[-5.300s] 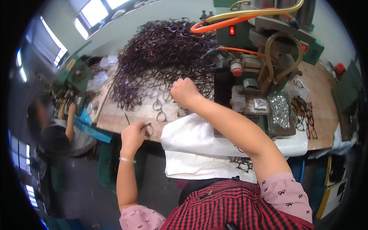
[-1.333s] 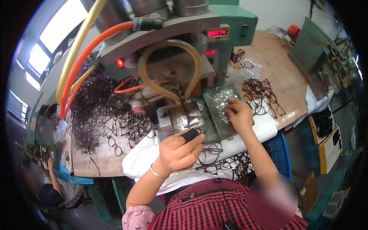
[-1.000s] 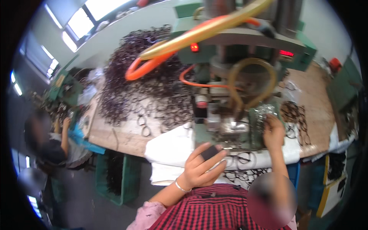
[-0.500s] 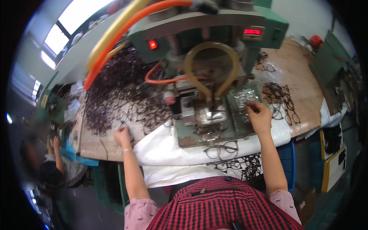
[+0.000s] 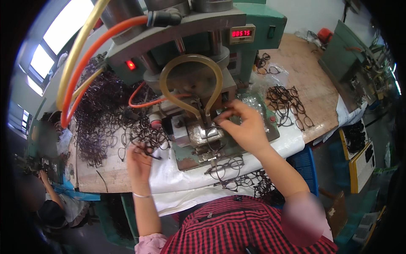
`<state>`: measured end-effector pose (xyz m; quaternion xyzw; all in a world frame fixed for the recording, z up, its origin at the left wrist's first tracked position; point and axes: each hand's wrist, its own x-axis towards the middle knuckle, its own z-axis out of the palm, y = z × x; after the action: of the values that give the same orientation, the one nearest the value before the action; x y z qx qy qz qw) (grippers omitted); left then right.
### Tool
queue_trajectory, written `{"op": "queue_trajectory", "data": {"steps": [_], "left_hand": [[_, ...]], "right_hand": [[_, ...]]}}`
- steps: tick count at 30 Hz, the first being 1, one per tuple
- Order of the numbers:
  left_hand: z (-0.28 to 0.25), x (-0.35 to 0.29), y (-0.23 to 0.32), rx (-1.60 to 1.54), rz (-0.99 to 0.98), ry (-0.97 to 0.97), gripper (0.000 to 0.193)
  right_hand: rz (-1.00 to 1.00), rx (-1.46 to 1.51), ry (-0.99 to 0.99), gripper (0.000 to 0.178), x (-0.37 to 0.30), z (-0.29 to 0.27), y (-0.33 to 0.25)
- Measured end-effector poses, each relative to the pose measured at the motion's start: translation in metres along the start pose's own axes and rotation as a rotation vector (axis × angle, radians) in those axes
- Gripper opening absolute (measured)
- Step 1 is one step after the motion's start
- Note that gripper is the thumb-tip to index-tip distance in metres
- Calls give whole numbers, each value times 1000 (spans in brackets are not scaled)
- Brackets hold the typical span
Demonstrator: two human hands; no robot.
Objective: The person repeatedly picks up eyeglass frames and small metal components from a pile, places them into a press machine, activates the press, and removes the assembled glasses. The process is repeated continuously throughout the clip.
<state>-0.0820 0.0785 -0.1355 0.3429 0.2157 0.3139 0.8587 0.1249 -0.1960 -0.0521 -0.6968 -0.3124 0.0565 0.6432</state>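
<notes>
My left hand (image 5: 139, 164) is at the front edge of the frame pile, its fingers closed on a dark eyeglass frame (image 5: 153, 155). My right hand (image 5: 246, 129) reaches in from the right to the press machine (image 5: 179, 39). Its thumb and fingers are pinched beside the press head, above the metal fixture (image 5: 206, 134). Whatever sits between those fingertips is too small to make out. A looped amber tube (image 5: 162, 80) arches over the fixture. Small shiny pieces (image 5: 255, 105) lie in a heap on the green plate, just behind my right hand.
Dark eyeglass frames (image 5: 91, 127) are heaped left of the machine; more frames (image 5: 287, 103) lie at the right. Others (image 5: 241, 180) rest on white cloth (image 5: 163, 192) along the front. A blue crate (image 5: 305, 167) stands below at right. A co-worker's arm (image 5: 50, 188) shows far left.
My right hand has moved left from the shiny pieces to the press head. My left hand now holds a dark eyeglass frame. The whole view has shifted, with the machine appearing further left.
</notes>
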Motion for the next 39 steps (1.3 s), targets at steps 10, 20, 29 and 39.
{"op": "queue_trajectory", "data": {"steps": [10,20,29,39], "left_hand": [[145,-62,23,407,720,-429,22],[152,-54,-8,687,976,-459,20],[163,-52,-42,1243,1513,-976,23],[147,-59,-42,1162,1307,-955,22]], "right_hand": [[100,261,-41,62,-5,21,-4],[-110,-187,-6,42,-25,-25,4],[-141,-838,260,12,-25,-64,100],[-196,-635,265,13,-22,-55,86]]}}
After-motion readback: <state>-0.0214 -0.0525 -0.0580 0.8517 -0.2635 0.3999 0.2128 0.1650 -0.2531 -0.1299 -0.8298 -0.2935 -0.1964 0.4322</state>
